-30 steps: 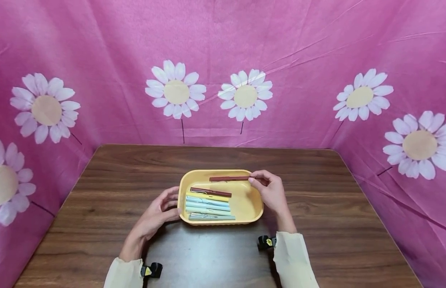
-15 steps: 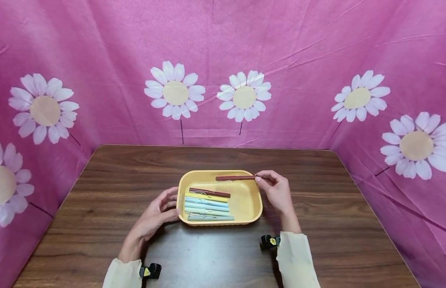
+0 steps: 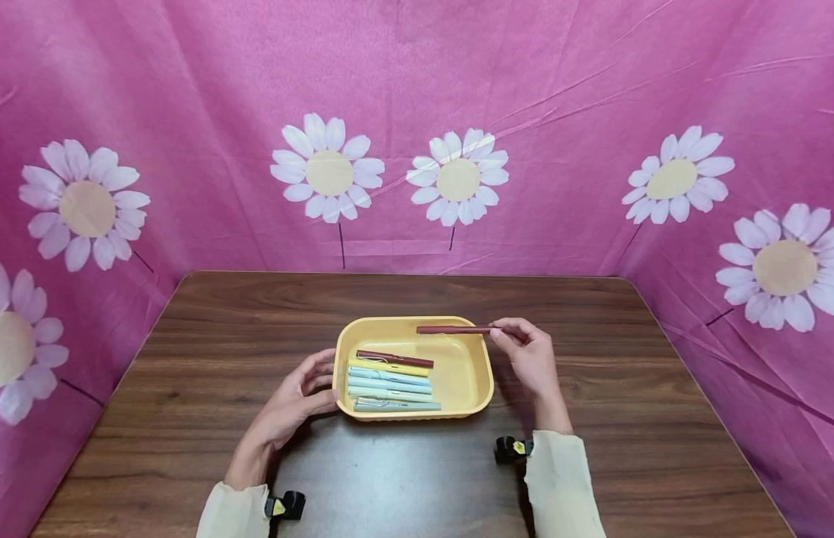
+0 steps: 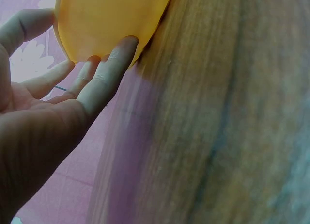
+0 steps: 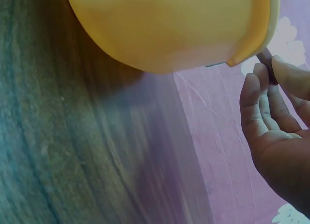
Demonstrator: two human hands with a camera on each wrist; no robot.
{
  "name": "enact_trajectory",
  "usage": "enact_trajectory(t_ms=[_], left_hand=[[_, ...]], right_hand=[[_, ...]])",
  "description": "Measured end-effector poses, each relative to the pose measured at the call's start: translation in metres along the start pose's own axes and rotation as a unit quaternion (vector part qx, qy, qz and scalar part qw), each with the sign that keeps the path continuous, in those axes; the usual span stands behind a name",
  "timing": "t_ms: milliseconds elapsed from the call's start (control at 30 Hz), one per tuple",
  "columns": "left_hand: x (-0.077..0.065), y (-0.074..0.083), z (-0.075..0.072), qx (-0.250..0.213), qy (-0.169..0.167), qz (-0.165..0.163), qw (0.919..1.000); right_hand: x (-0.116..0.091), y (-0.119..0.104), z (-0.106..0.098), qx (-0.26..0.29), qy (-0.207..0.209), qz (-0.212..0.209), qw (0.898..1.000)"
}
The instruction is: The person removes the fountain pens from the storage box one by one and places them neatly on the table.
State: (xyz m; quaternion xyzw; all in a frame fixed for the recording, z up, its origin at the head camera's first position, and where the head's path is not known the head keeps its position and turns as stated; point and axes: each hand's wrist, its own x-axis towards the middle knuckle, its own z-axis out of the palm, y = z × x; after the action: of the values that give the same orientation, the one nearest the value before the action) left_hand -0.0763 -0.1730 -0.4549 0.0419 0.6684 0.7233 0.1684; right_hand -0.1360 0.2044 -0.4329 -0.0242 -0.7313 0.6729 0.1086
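Note:
A yellow plastic tray [image 3: 457, 409] stands mid-table. In its left part several capped pens lie side by side: a dark red pen [image 3: 410, 362] at the back, a yellow pen [image 3: 413, 369], then pale blue and green ones toward the front. My right hand [image 3: 533, 357] pinches the end of another dark red pen [image 3: 451, 329] between thumb and fingers; it lies level across the tray's back right corner, over the rim. The right wrist view shows only this pen's pinched end [image 5: 267, 61]. At the tray's left end, my left hand [image 3: 289, 400] rests spread fingertips against the outer wall.
The wooden table [image 3: 625, 403] runs out on both sides of the tray. A pink curtain [image 3: 551, 75] printed with white daisies hangs behind its back edge and along the sides.
My right hand has moved to the right with the dark red pen, drawing it farther over the tray's right rim. The left hand and the other pens stay put.

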Motion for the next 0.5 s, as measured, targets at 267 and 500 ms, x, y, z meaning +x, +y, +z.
enact_trajectory(t_ms=[267, 500], left_hand=[[0.001, -0.003, 0.000, -0.011, -0.003, 0.009, 0.9999], [0.001, -0.003, -0.001, -0.010, -0.006, 0.011, 0.9999]], right_hand=[[0.006, 0.004, -0.007, 0.035, 0.008, -0.012, 0.999], [0.009, 0.005, -0.013, 0.053, 0.014, -0.002, 0.999]])
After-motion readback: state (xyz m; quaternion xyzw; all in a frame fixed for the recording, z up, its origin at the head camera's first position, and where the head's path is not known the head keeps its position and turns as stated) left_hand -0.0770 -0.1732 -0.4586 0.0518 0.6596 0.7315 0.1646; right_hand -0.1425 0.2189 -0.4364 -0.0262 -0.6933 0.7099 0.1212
